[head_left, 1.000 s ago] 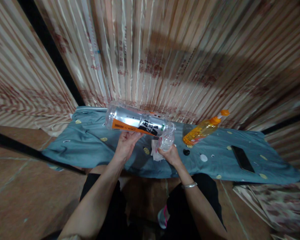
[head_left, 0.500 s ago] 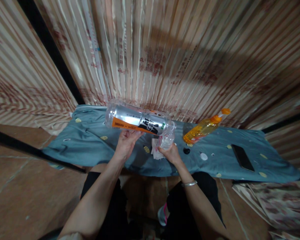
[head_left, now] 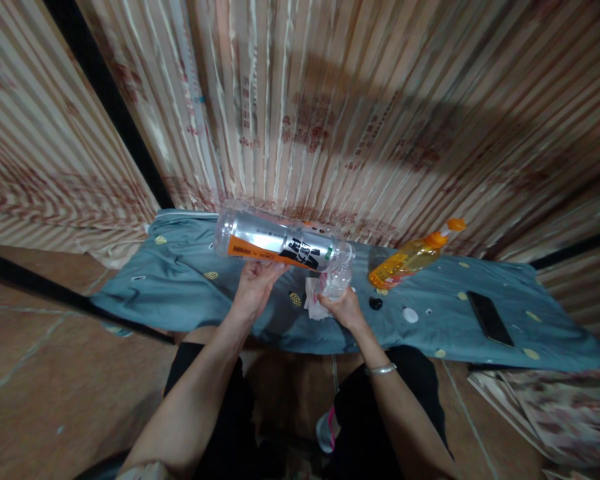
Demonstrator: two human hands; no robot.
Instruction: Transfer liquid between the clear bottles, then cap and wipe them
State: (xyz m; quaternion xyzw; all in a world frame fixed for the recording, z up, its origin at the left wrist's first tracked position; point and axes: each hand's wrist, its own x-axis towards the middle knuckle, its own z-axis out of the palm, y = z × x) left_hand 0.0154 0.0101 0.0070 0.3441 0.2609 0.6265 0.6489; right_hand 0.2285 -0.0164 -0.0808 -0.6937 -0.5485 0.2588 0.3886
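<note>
My left hand is closed around the underside of a large clear plastic bottle with a silver, orange and black label. The bottle lies nearly level in the air, its neck tipped slightly down to the right. My right hand grips a small clear plastic bottle just below that neck. The two mouths are close together; whether they touch I cannot tell. A crumpled white tissue lies beneath, beside my right hand.
On the blue-green cloth stands a yellow pump bottle with an orange top. A black cap, a white cap and a black phone lie to the right. Behind hangs a striped curtain; a dark pole slants at left.
The whole view has shifted slightly, so everything sits a little further right. Both hands keep their holds, and the bottles stay in nearly the same position to each other.
</note>
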